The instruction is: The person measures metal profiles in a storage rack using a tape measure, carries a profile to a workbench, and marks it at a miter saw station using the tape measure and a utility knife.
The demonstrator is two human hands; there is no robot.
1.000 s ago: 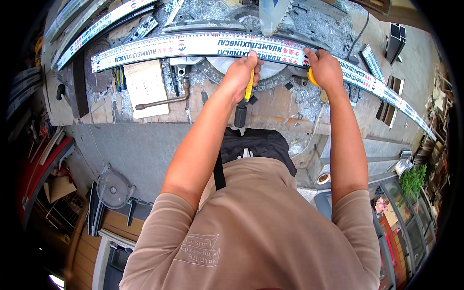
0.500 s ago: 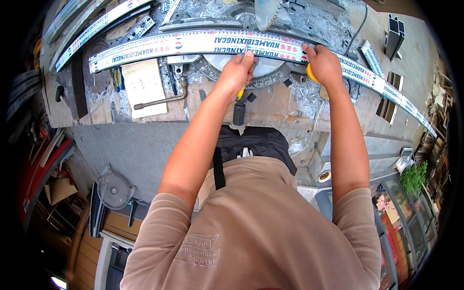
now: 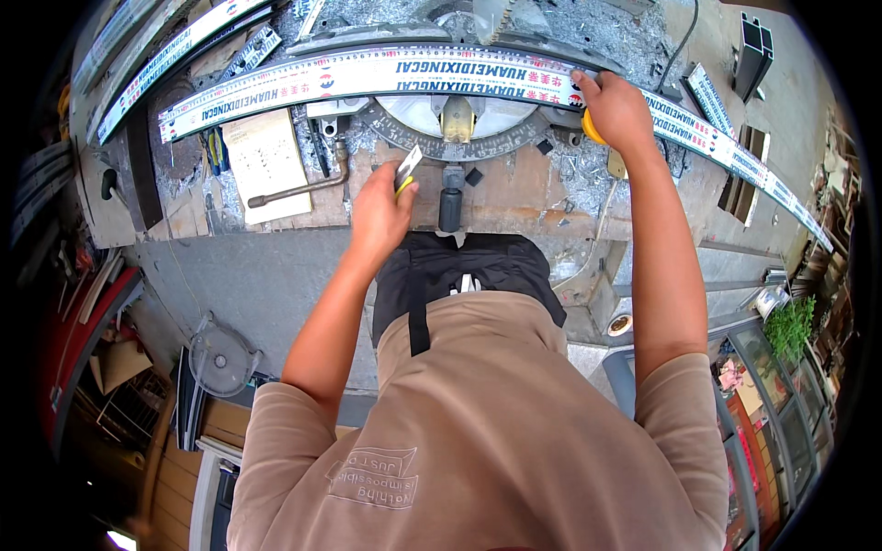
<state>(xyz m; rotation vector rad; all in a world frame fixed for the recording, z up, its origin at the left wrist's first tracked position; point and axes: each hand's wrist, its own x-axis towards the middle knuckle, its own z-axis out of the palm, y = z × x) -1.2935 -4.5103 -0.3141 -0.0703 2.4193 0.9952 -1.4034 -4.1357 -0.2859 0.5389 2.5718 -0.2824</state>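
A long metal profile (image 3: 367,84) with white printed film lies across the round turntable (image 3: 386,130) of a mitre saw. Along its upper edge runs a strip of measuring tape (image 3: 386,60). My right hand (image 3: 620,115) is closed around a yellow tape measure (image 3: 593,130), thumb and finger at the profile's edge; the case is mostly hidden by the palm. My left hand (image 3: 378,213) grips a utility knife (image 3: 410,163) with yellow on its handle, its silver blade pointing up. The knife is apart from the profile, left of the saw's black handle (image 3: 450,209).
An L-shaped wrench (image 3: 317,190) rests partly on a sheet of paper (image 3: 262,156), beside pliers (image 3: 218,151). More film-covered profiles (image 3: 170,60) lie at the far left. The toothed saw blade (image 3: 496,23) stands behind the workpiece. Metal shavings cover the bench; a black profile (image 3: 753,57) stands at the right.
My left hand has drawn back from the profile toward me and to the left, bringing the knife into plain sight. My right hand stays at the profile, which has shifted slightly.
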